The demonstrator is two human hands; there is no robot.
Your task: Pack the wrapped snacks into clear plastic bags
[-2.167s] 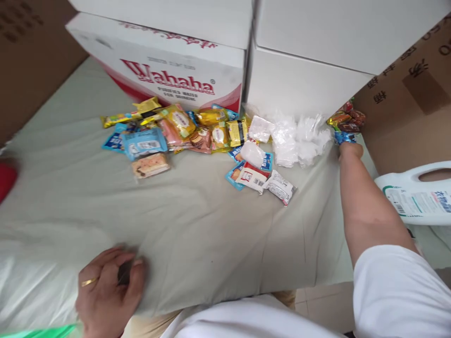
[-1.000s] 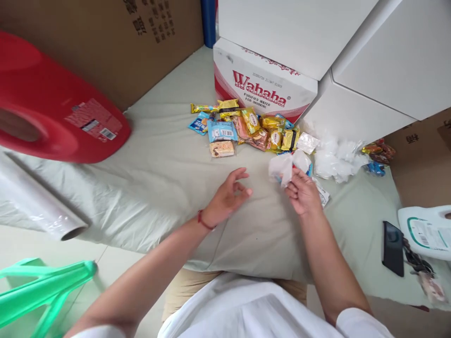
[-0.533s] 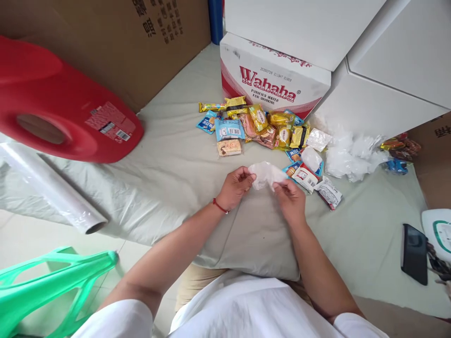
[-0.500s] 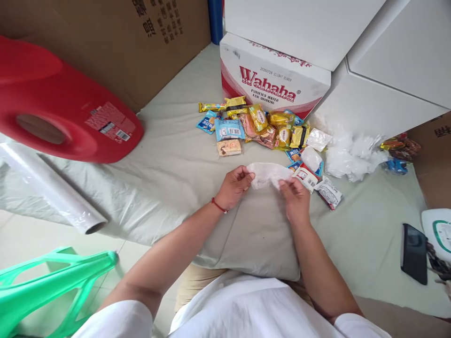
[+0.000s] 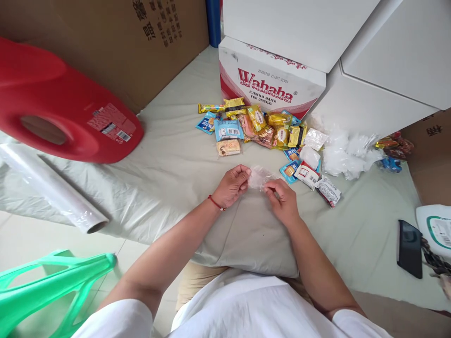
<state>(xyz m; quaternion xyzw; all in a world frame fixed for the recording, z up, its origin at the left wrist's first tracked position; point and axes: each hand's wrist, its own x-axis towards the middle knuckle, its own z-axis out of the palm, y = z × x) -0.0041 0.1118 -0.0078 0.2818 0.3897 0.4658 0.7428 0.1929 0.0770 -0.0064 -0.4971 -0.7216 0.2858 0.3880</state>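
In the head view, the left hand point(image 5: 230, 185) and right hand point(image 5: 282, 201) each pinch one end of a single crumpled clear plastic bag point(image 5: 259, 177), held between them above the middle of the cloth-covered table point(image 5: 169, 173). Toward the far edge lie one heap of snack packets point(image 5: 260, 129) and one pile of clear bags point(image 5: 343, 150); one red jug point(image 5: 59, 112) and one film roll point(image 5: 52, 190) sit at the left edge.

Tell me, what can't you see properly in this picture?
- Clear plastic bag, head view: pinched between the left hand and right hand; see-through and crumpled, so whether its mouth is open can't be told.
- Snack packets: piled on each other, print too small to read.
- White jug and red jug: cut off by the picture edges.
- Dark phone: screen shows nothing readable.
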